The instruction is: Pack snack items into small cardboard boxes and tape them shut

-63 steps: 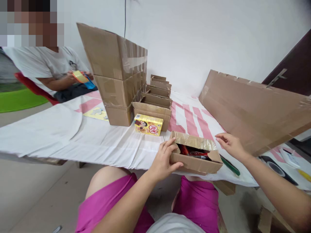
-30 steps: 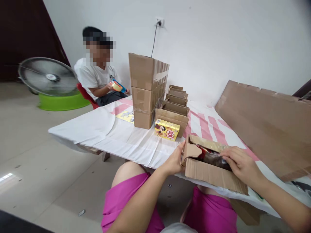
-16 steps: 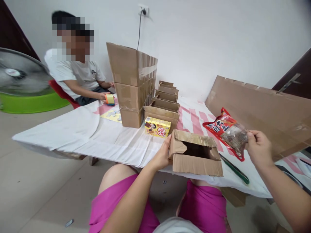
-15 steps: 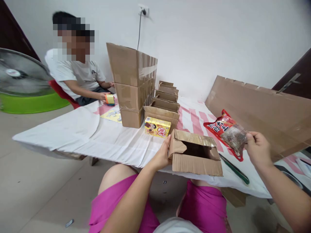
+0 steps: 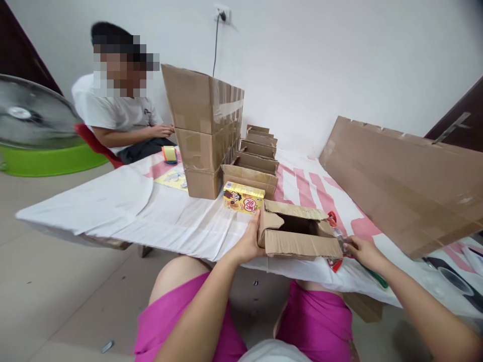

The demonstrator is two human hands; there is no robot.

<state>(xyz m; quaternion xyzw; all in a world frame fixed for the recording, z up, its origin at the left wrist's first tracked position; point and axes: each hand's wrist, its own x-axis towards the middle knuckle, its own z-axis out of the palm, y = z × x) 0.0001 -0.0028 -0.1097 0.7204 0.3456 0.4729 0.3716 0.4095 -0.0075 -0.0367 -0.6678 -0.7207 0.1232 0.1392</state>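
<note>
An open cardboard box (image 5: 302, 245) lies near the table's front edge, its top flaps spread and its inside dark. My left hand (image 5: 247, 245) grips the box at its left end, with the thumb against the side and the other fingers hidden. My right hand (image 5: 364, 251) pinches a red and clear snack packet (image 5: 335, 265) at the box's right end. Most of the packet is behind the box, and I cannot tell whether it touches the cardboard. Just behind my left hand is a yellow printed snack box (image 5: 243, 197). Part of a green-handled tool (image 5: 378, 279) shows below my right wrist.
Stacked cardboard compartments (image 5: 196, 151) rise at centre left, with a row of open boxes (image 5: 251, 176) beside them. A large cardboard sheet (image 5: 400, 186) leans at the right. A seated person (image 5: 124, 110) is at the far left side, near a tape roll (image 5: 169, 154).
My right hand has brought the packet left and down to the box's right end. My left hand stays on the box. The other person has let go of the tape roll.
</note>
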